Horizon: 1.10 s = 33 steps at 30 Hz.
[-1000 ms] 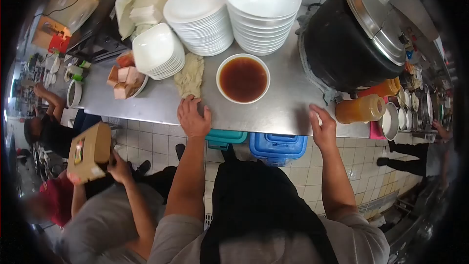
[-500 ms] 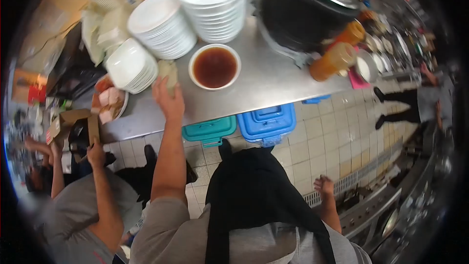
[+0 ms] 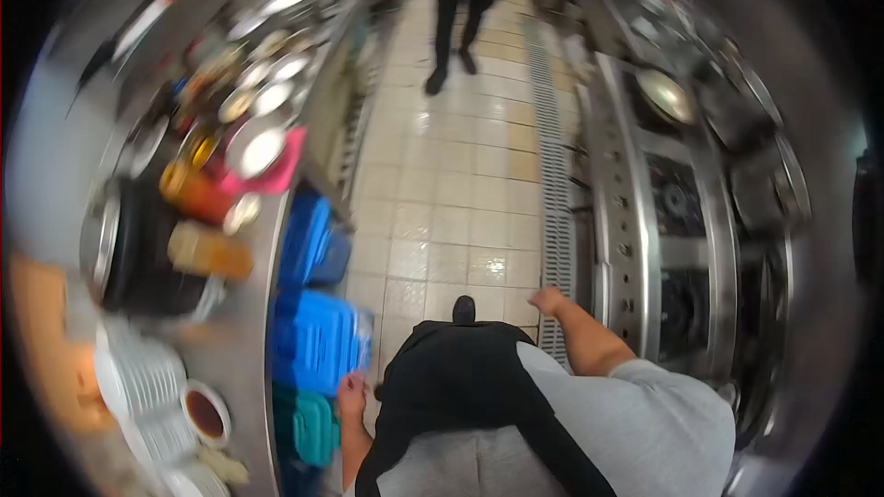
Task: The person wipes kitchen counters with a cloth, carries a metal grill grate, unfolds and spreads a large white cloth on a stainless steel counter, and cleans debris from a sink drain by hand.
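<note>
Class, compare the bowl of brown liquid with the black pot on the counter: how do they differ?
Colour: the bowl is white, while the pot is black.
Covering: the bowl is open, showing brown liquid, while the pot has a shiny metal lid.
Size: the bowl is clearly smaller than the pot.
Shared: both stand on the metal counter.

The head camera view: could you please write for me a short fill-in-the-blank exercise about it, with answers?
The left hand is near a teal bin and a ____ bin.
The right hand is holding ____.
The stacked dishes beside the bowl of dark liquid are coloured ____.

Missing words: blue; nothing; white.
</note>
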Available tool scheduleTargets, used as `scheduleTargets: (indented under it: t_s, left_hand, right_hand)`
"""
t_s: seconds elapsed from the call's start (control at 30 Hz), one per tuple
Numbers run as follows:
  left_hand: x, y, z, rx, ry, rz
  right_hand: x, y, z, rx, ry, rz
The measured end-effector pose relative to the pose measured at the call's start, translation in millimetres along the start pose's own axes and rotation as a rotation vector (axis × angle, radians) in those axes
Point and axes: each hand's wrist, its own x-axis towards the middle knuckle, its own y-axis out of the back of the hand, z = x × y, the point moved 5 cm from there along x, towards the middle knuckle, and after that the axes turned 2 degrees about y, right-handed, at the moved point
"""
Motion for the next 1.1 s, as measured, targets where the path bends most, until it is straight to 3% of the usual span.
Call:
scheduleTargets:
  t_s: [0.03,0.1,0.23,0.37,0.43,0.47,0.5,0.53,0.57,0.6,0.67,0.7,0.77,0.83,0.9,0.97,1.0,1.07,1.1]
  left_hand:
    - [14,-7,10,0.049,-0.029,-0.057]
    - [28,-9,30,0.122,0.07,-0.088]
    - [49,-20,76,0.255,0.288,-0.104]
    - [92,-47,133,0.151,0.174,-0.109]
    - [116,-65,147,-0.047,0.481,-0.249]
    - [177,-60,83,0.109,0.339,-0.134]
    - [197,-89,123,0.469,0.021,-0.475]
    - [212,-107,148,1.062,-0.646,-0.638]
    - [220,-114,168,1.207,-1.192,-0.587]
    - [260,-125,168,1.492,-0.716,-0.637]
    - [311,-154,216,1.579,-0.799,-0.661]
    - [333,-170,242,1.656,-0.854,-0.681]
    - [362,-198,333,0.959,-0.233,-0.615]
    - [399,-278,413,1.714,-1.27,-0.8]
    - [446,-327,469,0.866,-0.222,-0.501]
    - [445,-400,529,0.711,-0.146,-0.543]
    - [436,-438,555,0.765,-0.243,-0.541]
    - [430,-515,583,0.687,-0.281,-0.632]
    - [423,-545,595,0.589,-0.285,-0.676]
  right_hand:
    - [-10,57,-19,0.159,-0.101,0.068]
    - [-11,101,-14,0.634,-0.219,0.404]
    - [1,133,15,0.796,-0.297,0.543]
    - [26,91,47,0.39,-0.224,0.297]
    - [39,25,75,0.169,-0.179,0.143]
    - [33,13,84,0.105,-0.189,0.029]
    - [22,12,93,0.145,-0.257,-0.007]
    - [6,16,99,0.185,-0.329,-0.04]
    - [-8,25,108,0.146,-0.346,-0.038]
    - [-21,32,113,0.11,-0.361,-0.037]
    - [-58,47,134,0.782,-0.755,0.28]
    - [-60,54,132,0.808,-0.775,0.294]
    - [-83,68,139,1.205,-1.02,0.662]
    - [-89,78,129,1.28,-1.111,0.695]
    - [-80,79,126,1.347,-1.193,0.732]
    - [-63,77,127,1.284,-1.111,0.698]
    - [-61,83,132,1.301,-1.147,0.725]
    - [-50,112,135,1.733,-1.042,0.65]
    - [-49,142,151,1.573,-0.975,0.59]
